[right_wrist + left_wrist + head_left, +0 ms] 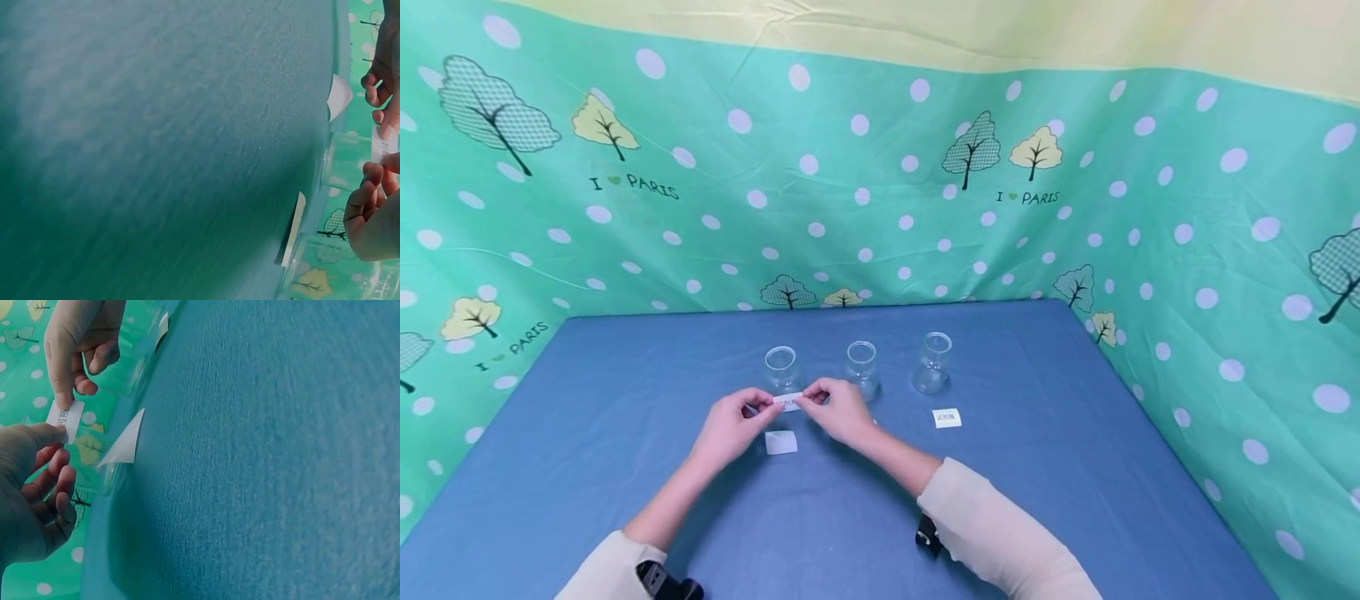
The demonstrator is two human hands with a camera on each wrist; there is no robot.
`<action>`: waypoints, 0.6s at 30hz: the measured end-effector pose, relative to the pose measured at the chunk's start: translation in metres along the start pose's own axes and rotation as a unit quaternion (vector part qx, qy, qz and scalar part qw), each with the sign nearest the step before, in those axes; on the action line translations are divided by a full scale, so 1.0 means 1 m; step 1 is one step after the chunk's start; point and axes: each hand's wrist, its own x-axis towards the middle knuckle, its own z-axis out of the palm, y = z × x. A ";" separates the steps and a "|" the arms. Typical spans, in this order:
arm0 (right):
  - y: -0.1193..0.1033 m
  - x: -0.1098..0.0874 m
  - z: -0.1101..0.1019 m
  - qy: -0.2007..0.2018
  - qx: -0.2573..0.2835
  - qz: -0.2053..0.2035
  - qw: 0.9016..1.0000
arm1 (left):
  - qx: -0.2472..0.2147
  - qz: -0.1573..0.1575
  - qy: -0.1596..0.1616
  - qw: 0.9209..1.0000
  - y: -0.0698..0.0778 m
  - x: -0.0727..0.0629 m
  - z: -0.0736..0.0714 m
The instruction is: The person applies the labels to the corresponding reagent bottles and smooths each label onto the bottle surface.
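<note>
Between thumb and fingertips, my left hand [730,427] pinches the left end of a small white label [787,402] with dark printed characters. Its right end is pinched by my right hand [841,410]. The label is held up just in front of the left glass jar [781,360], partly covering it; whether they touch I cannot tell. Below the hands lies a blank white paper piece [781,442], whose edge curls up in the left wrist view [128,440]. The label's print also shows in the right wrist view, between both hands.
A middle glass jar [862,362] stands behind the right hand, and a third jar [932,367] farther right. Another printed label [947,417] lies before the third jar. A white paper edge [295,228] shows near a jar. The blue table [625,400] meets a patterned curtain [850,217].
</note>
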 end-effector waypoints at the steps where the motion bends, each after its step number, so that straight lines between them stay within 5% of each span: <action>1: 0.000 0.001 0.001 0.003 -0.001 0.001 1.000 | 0.002 0.001 0.002 1.000 -0.001 0.001 0.000; 18: 0.001 0.008 0.010 0.020 -0.021 0.000 1.000 | 0.036 0.024 0.032 0.999 -0.005 0.005 -0.001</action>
